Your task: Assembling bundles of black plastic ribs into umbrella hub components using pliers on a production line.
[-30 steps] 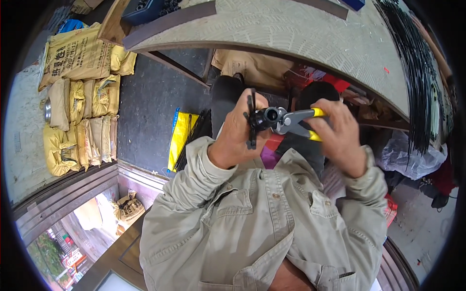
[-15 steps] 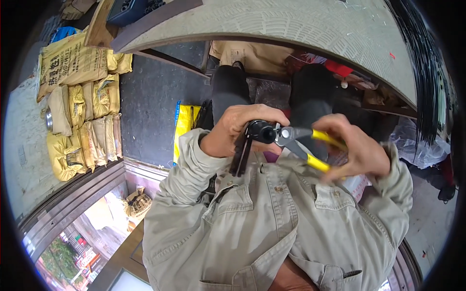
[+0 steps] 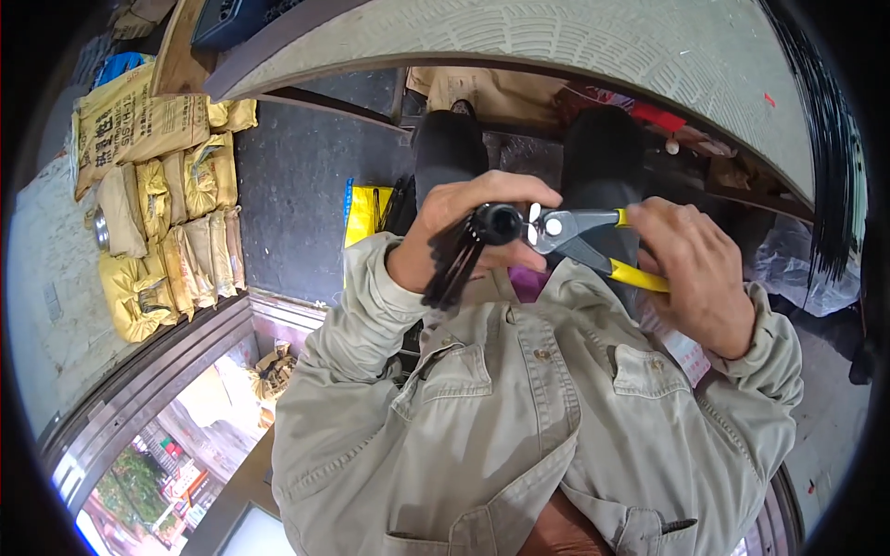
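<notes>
My left hand (image 3: 464, 208) is closed round a black tubular piece (image 3: 502, 222), its round open end showing. Several thin dark strips (image 3: 450, 264) fan out beside it toward my left cuff, blurred by motion. In my right hand (image 3: 695, 264) is a pair of pliers (image 3: 575, 239) with grey jaws and yellow grips. My fingers wrap the spread handles. The jaws point left and are at the tube's rim; small white bits show there, and whether the jaws bite on anything is hard to tell.
A pale patterned worktop (image 3: 519, 42) curves ahead, with a bundle of thin black rods (image 3: 825, 157) hanging at its right end. Yellow-brown sacks (image 3: 139, 139) are stacked at left. A yellow bag (image 3: 363, 215) stands on the floor near my legs, and clear plastic (image 3: 797, 264) lies at right.
My right hand has shifted its hold lower on the pliers, whose jaws stay near the tube. The strips at my left hand have swung outward and spread. The whole view has shifted slightly.
</notes>
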Demonstrator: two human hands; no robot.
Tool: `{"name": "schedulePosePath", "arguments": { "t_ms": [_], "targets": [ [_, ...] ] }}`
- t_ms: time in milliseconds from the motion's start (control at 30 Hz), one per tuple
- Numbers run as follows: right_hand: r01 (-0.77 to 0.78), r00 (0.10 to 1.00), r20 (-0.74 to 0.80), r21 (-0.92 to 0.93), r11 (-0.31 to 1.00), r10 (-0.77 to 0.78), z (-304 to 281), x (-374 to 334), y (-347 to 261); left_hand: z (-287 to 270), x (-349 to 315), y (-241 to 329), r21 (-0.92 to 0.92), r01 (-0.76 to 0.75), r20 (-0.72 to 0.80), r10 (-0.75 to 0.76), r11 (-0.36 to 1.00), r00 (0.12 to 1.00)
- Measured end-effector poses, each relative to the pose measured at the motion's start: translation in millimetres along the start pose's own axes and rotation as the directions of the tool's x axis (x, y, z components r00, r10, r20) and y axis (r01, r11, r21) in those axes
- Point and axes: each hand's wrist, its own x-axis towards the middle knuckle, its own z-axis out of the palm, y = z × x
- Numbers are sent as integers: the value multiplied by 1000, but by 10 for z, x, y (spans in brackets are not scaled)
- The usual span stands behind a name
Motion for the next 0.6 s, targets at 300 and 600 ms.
{"name": "schedulePosePath", "arguments": {
  "t_ms": [300, 600],
  "targets": [
    [-109, 947, 263, 802, 587, -184, -90, 80, 354, 4, -72, -13, -265, 69, 134, -34, 962, 990],
    [40, 996, -77, -9, 999, -40, 114, 76, 136, 201, -111, -26, 54, 19, -130, -12, 998, 991]
  ]
}}
